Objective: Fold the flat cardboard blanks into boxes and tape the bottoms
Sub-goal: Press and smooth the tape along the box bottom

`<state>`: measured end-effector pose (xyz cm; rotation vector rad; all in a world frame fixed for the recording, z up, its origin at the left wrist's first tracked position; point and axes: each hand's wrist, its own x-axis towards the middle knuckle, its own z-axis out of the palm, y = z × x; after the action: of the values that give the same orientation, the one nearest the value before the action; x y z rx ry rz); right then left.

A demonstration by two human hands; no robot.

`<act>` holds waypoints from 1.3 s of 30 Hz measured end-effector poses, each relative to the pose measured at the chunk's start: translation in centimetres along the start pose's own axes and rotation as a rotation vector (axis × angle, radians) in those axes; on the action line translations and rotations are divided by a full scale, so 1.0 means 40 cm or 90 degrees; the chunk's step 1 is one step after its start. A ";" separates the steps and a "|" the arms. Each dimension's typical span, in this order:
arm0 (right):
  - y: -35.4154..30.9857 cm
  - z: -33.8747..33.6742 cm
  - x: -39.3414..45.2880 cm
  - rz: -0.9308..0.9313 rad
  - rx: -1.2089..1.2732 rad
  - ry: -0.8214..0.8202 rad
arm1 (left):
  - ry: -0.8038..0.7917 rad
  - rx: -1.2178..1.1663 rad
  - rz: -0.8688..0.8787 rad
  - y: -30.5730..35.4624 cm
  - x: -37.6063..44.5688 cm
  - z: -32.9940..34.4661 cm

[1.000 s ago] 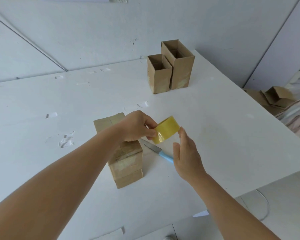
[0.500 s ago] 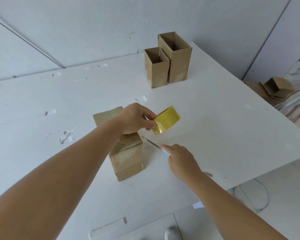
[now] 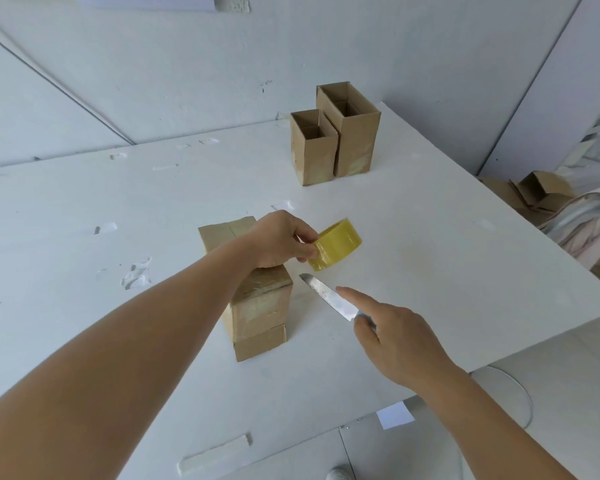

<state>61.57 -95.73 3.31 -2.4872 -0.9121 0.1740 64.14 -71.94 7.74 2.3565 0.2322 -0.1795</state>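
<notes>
Nearest the camera, at the table's [image 3: 430, 237] front edge, a person's right hand [image 3: 400, 337] grips a knife [image 3: 329, 299] by its pale blue handle, forefinger stretched out along the back of the blade, which points away and to the left. Just left of that grasp, a cardboard box [image 3: 260, 306] stands bottom up, clear tape glinting across its closed flaps. Above the blade tip and just beyond it, the left hand [image 3: 281, 242] pinches a roll of yellow tape [image 3: 336, 244] between thumb and fingertips, holding it in the air over the box's far right corner; the forearm crosses over the box top. Scraps of used tape [image 3: 136, 277] lie stuck to the white surface well left of both hands. Farther back, well beyond the held roll, two finished boxes [image 3: 333, 140] stand upright and open-topped, touching side by side near the wall. Off the table's right edge, more cardboard [image 3: 541, 188] lies piled.
</notes>
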 end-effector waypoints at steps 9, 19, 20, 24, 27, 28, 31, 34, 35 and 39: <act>-0.029 -0.039 -0.014 0.022 0.001 0.019 | 0.006 -0.007 0.002 -0.017 -0.012 -0.007; -0.075 -0.055 0.014 -0.016 -0.070 0.037 | 0.006 0.001 0.018 -0.020 -0.018 -0.003; -0.081 -0.055 0.019 -0.020 -0.085 0.038 | 0.007 0.000 0.019 -0.020 -0.019 -0.004; -0.103 -0.053 0.041 -0.032 -0.132 0.017 | 0.008 -0.011 0.026 -0.022 -0.022 -0.005; -0.118 -0.054 0.051 -0.044 -0.161 0.014 | 0.005 -0.030 0.029 -0.024 -0.023 -0.006; -0.120 -0.055 0.055 -0.047 -0.176 0.014 | 0.003 -0.036 0.029 -0.025 -0.023 -0.006; -0.124 -0.032 0.078 -0.046 -0.236 -0.014 | 0.014 -0.055 0.037 -0.023 -0.025 -0.005; -0.106 0.025 0.086 -0.020 -0.231 -0.101 | 0.047 -0.104 0.066 -0.027 -0.031 -0.008; -0.092 0.046 0.095 -0.008 -0.206 -0.113 | 0.053 -0.106 0.067 -0.029 -0.036 -0.012; -0.037 0.122 0.116 0.042 -0.146 -0.122 | 0.055 -0.122 0.056 -0.033 -0.040 -0.017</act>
<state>62.95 -89.85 -0.05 -2.7516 -0.9750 0.3527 62.31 -70.72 7.64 2.1811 0.1796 -0.0115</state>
